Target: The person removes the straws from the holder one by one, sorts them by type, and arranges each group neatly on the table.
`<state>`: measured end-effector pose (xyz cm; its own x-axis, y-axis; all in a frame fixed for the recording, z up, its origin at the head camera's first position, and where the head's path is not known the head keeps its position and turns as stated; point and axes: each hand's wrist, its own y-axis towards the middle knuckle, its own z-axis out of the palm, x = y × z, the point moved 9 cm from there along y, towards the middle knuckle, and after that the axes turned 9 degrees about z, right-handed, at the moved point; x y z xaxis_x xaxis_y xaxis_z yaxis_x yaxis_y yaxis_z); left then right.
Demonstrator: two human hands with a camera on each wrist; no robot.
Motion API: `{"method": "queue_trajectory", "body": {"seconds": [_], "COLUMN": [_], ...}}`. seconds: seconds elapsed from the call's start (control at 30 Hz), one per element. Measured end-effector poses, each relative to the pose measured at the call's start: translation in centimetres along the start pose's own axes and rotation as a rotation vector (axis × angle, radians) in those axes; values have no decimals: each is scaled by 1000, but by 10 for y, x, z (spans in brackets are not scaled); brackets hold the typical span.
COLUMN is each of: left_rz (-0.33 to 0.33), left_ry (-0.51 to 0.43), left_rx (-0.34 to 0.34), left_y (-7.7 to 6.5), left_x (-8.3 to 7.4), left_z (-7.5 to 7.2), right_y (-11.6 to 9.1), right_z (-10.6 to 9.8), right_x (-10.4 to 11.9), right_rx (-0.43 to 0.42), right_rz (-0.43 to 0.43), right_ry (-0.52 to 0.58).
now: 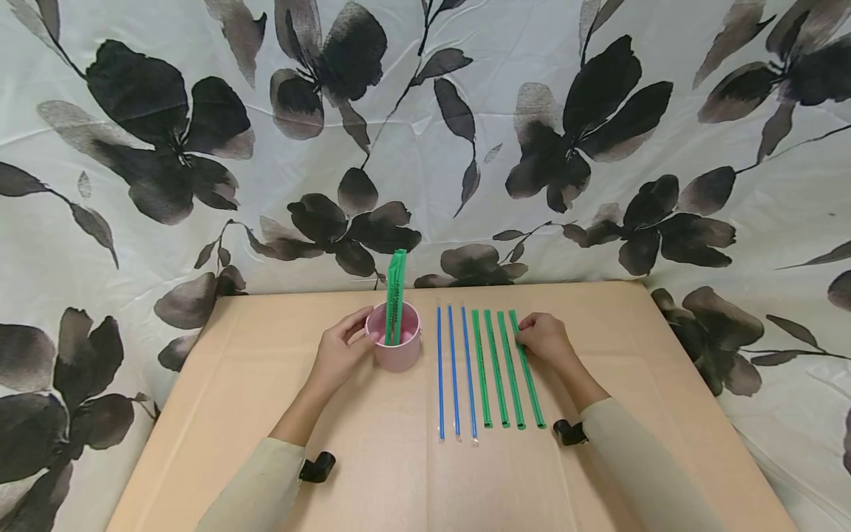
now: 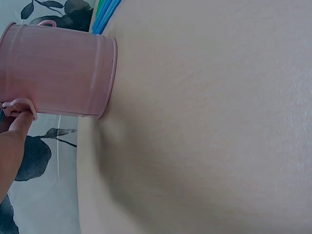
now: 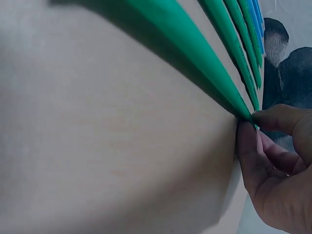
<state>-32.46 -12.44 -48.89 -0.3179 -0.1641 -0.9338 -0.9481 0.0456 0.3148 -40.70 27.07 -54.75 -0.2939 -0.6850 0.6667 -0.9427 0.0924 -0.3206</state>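
Two bare hands are handling a pink cylindrical bucket [image 1: 397,360] and a slim green straw-like stick [image 1: 529,373] on a tan tabletop [image 1: 372,458].
The left hand [image 1: 342,349] is gripping the bucket's left side, fingers and thumb bent close about the handle lug [image 2: 20,104]; tall green printed sticks [image 1: 395,295] are standing inside. The right hand [image 1: 547,339] is pinching the stick's far end, thumb and finger nearly meeting; whether it is lifting cannot be told. The stick is occupying the row's right end, beside three matching green sticks [image 1: 496,369] and three thin blue sticks [image 1: 454,373]. Pinching at one extremity could let the stick swing into its neighbours; a sideways pull by the left hand could tip the bucket.
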Motion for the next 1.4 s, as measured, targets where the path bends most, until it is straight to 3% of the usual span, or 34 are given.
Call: {"method": "queue_trajectory", "body": {"seconds": [0.23,0.83,1.1,1.4], "left_rz": [1,8,24,25], "left_ry": [-11,-29,-40,-37], "left_rx": [2,18,35,40], "left_y": [-3,-7,-9,-12], "left_x": [0,-2,-5,-6], "left_z": [-2,-5,-6,-7], "right_y": [-8,-24,-34,-43], "right_z": [0,3,-8,-10], "right_x": [3,0,7,37], "right_rx": [-47,-51,-140,-114], "right_rz": [-31,-19,-94,-209], "right_ry": [-22,39,-29,107]}}
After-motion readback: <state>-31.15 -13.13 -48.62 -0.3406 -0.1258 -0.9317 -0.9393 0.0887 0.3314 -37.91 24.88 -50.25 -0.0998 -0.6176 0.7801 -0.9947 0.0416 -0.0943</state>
